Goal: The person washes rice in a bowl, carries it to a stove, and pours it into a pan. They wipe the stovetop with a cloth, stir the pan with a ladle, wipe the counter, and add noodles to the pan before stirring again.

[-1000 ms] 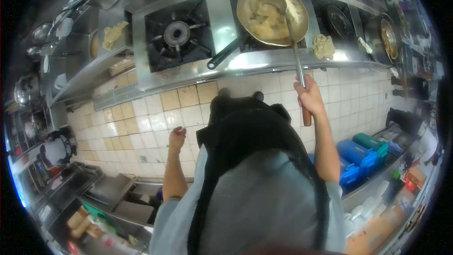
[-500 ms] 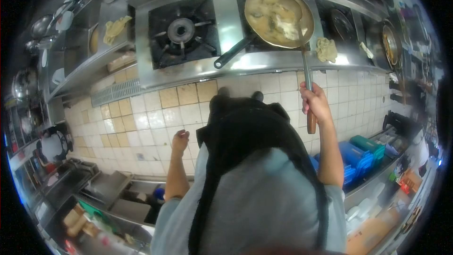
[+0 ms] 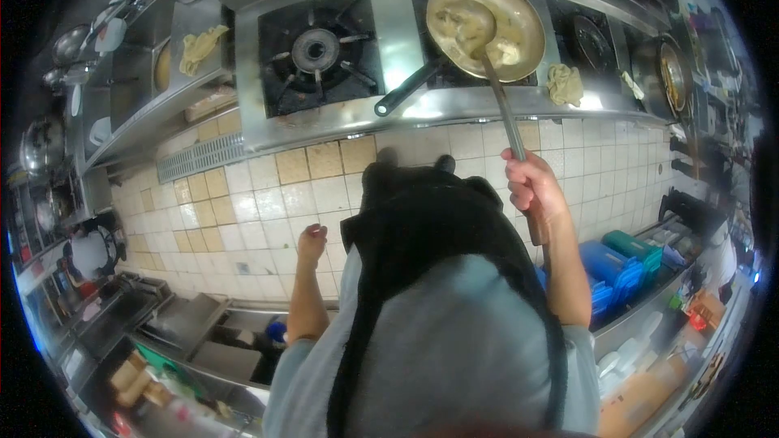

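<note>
My right hand (image 3: 535, 184) is wrapped round the long handle of a ladle (image 3: 501, 105), whose end below my hand is brown. The ladle's bowl rests in a frying pan (image 3: 531, 28), among a pale, creamy sauce (image 3: 507, 53) with white and darker bits in it. The pan sits on a stove burner, its black handle (image 3: 406, 88) pointing toward the front left. Away from the stove, my left hand (image 3: 312, 242) hangs over the floor with its fingers loosely curled and nothing visible in them.
Left of the pan is a bare burner (image 3: 315, 50). A folded cloth (image 3: 565, 84) lies right of the pan, and another cloth (image 3: 201, 49) hangs at the left. A second pan (image 3: 670, 73) stands far right. Blue bins (image 3: 613, 268) are behind my right arm.
The ladle's bowl has swept to the left inside the pan, and its handle now slants. My right hand has shifted slightly left and down. The sauce is spread differently. My left hand has barely moved.
</note>
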### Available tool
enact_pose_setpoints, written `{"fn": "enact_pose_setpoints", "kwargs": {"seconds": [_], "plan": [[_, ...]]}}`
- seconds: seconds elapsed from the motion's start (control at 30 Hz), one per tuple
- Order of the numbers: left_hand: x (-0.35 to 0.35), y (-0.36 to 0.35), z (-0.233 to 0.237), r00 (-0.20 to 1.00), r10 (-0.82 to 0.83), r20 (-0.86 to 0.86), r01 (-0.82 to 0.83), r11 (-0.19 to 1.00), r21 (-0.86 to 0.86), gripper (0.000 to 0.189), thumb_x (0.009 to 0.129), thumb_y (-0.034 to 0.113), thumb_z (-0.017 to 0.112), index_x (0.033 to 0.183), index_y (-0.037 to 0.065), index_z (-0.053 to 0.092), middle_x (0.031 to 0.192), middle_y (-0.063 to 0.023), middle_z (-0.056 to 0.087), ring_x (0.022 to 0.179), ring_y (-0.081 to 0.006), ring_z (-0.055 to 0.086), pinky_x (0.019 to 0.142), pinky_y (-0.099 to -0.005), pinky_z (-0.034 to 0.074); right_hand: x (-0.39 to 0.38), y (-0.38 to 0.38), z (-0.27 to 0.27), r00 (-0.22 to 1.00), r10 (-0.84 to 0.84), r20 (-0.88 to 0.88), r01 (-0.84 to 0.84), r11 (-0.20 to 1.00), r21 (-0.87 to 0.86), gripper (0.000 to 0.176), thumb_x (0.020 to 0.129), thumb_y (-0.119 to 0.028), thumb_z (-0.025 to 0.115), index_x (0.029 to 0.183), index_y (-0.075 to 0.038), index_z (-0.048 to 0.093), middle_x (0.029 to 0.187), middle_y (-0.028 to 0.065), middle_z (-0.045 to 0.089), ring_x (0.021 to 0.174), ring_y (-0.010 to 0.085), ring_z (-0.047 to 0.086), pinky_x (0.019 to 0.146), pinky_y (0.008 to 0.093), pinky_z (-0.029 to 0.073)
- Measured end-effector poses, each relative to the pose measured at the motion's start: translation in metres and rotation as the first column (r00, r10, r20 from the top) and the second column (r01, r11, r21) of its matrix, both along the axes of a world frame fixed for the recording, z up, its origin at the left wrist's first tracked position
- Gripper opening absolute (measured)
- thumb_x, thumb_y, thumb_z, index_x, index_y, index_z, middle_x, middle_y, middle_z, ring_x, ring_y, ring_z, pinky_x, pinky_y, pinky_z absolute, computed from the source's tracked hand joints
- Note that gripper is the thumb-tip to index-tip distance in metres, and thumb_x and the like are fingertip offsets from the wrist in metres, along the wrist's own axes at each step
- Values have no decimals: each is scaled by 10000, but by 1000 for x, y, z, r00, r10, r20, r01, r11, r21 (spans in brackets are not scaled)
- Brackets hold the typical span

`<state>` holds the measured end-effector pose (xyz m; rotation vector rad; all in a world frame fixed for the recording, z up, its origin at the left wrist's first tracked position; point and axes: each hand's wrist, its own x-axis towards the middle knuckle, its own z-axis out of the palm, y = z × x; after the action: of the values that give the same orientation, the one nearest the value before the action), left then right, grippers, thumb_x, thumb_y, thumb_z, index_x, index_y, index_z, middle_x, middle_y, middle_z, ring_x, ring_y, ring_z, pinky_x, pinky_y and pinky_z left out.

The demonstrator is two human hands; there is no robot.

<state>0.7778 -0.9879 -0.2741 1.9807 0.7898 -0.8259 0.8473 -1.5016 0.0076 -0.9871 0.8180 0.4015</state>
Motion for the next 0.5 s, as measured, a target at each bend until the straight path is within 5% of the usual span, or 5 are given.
{"fn": "enact_pose_setpoints", "kwargs": {"seconds": [0.17, 0.27, 0.5], "plan": [[-2, 2, -5, 1000, 28, 0, -28, 999, -46, 412, 890, 260, 684, 1188, -14, 606, 863, -90, 689, 701, -140, 623, 655, -286, 505, -3, -2, -3, 988, -153, 20, 145, 966, 216, 244, 898, -126, 599, 1106, -38, 510, 640, -47, 407, 392, 34, 342, 314, 201, 297], [1, 1, -4, 1000, 19, 19, -19, 999, -44, 410, 894, 259, 686, 1182, -21, 607, 866, -92, 691, 695, -143, 627, 644, -285, 506, -2, 3, -4, 990, -141, 27, 136, 981, 138, 218, 895, -131, 596, 1088, -60, 524, 634, -67, 380, 402, 20, 333, 332, 193, 265], [10, 2, -2, 999, -10, 42, 11, 1000, -17, 406, 896, 252, 686, 1170, -37, 611, 879, -116, 696, 686, -151, 640, 617, -286, 513, -4, -8, -1, 998, -5, 58, 17, 977, -211, 263, 885, -99, 591, 1115, 1, 512, 639, -20, 445, 394, 76, 416, 345, 242, 375]]}}
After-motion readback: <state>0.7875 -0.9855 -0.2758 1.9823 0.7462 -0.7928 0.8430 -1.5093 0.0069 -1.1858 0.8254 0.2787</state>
